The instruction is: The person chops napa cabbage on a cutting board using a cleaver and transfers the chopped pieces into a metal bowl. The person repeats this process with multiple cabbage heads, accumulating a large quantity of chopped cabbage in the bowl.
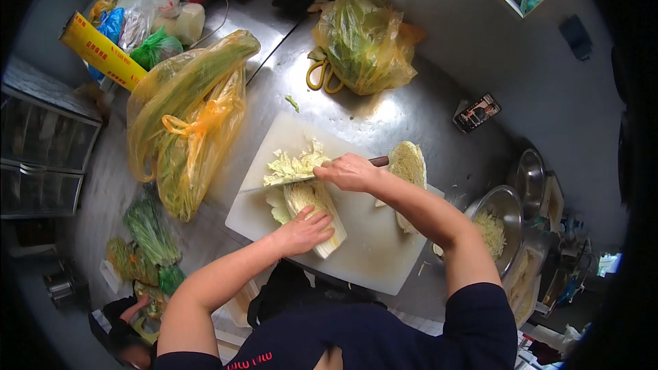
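My right hand [347, 172] grips a knife [380, 161] with a brown handle, its blade lying across one end of a napa cabbage piece [311, 202]. The fingers of my left hand [304, 232] rest spread on top of that piece and hold it down. Beyond the blade is a heap of cut cabbage [295, 164]. All of this lies on a white cutting board [375, 262]. Another cut cabbage piece [410, 160] is at the board's right side, partly hidden by my right forearm.
A steel bowl [515, 204] of shredded cabbage stands right of the board. Yellow-handled scissors [325, 78] lie beside a bag of greens [360, 41]. More bagged vegetables [190, 123] and a yellow roll box [103, 51] sit left. A person's hand [144, 300] handles vegetables at lower left.
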The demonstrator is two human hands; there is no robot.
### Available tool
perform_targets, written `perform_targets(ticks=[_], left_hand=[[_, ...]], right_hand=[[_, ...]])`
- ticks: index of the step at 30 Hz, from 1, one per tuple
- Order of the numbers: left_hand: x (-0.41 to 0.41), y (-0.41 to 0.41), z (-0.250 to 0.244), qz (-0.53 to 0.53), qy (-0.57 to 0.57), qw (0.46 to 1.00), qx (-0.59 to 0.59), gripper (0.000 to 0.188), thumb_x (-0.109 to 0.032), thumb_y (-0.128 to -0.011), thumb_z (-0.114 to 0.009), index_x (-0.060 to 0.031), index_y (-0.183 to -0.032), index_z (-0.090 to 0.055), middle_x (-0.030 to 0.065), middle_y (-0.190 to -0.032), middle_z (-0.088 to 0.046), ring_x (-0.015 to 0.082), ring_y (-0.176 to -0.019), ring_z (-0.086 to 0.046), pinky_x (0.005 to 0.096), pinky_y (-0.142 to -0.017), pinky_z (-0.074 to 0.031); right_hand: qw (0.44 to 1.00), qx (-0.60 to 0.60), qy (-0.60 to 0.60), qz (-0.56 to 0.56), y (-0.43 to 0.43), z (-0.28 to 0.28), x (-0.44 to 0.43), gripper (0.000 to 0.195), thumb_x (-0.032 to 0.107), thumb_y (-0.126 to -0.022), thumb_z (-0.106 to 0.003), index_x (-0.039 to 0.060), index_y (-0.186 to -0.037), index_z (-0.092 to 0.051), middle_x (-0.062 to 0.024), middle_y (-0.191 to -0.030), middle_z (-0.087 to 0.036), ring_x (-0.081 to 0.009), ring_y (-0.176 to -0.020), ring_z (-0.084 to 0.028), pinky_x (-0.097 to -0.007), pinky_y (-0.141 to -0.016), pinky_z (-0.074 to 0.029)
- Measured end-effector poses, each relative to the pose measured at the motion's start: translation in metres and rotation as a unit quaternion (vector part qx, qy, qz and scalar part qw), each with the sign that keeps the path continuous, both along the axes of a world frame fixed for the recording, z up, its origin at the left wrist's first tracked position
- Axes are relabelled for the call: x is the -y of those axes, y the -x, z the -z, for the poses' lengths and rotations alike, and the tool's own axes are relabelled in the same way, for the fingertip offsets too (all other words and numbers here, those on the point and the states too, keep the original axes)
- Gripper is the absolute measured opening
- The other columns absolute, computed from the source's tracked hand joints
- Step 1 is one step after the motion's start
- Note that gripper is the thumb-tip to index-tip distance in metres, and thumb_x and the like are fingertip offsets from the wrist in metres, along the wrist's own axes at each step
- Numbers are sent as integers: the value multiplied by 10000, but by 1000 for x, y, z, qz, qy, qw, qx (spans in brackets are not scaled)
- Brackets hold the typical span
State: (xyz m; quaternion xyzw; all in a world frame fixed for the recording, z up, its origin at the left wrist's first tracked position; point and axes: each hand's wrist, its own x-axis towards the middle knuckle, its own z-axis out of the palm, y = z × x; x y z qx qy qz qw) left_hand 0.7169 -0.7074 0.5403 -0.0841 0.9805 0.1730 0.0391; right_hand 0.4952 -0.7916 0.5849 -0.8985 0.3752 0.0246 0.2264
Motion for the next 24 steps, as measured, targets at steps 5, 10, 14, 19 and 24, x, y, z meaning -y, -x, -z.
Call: perform_targets(ticks=[5,10,14,19,24], left_hand=[[-1,-5,1,-15,-5,1000,2,374,-155,-871,-443,-107,-1238,-496,151,-1363,-442,278,-1301,-395,539,-1046,-299],[2,0,-5,6,32,999,1,381,-153,-859,-456,-112,-1234,-508,128,-1365,-444,275,-1290,-401,530,-1059,-275],[0,-4,-2,-1,40,999,-20,409,-153,-848,-465,-124,-1253,-514,125,-1357,-443,282,-1280,-399,530,-1061,-272],[-9,-23,6,-19,56,997,-38,477,-150,-842,-462,-169,-1318,-490,120,-1329,-444,295,-1274,-380,521,-1067,-254],[-11,-30,25,-16,96,990,-103,495,-168,-822,-502,-192,-1316,-489,91,-1286,-458,270,-1251,-393,489,-1088,-209]], right_hand=[[998,58,-17,17,-4,-18,-6,96,77,-844,-475,79,-939,-467,-109,-814,-611,-353,-757,-624,-465,-622,-470],[999,14,2,51,-10,6,-12,80,139,-877,-459,75,-923,-477,-117,-786,-641,-351,-744,-643,-472,-608,-487],[987,88,13,136,-2,-10,-29,82,134,-882,-479,65,-927,-478,-147,-796,-630,-378,-735,-624,-480,-603,-474],[887,215,58,404,3,-34,-107,98,97,-885,-540,47,-925,-466,-193,-798,-599,-418,-731,-589,-496,-598,-454],[835,156,20,527,8,-40,-206,119,69,-868,-573,51,-943,-483,-188,-834,-590,-405,-734,-591,-479,-593,-474]])
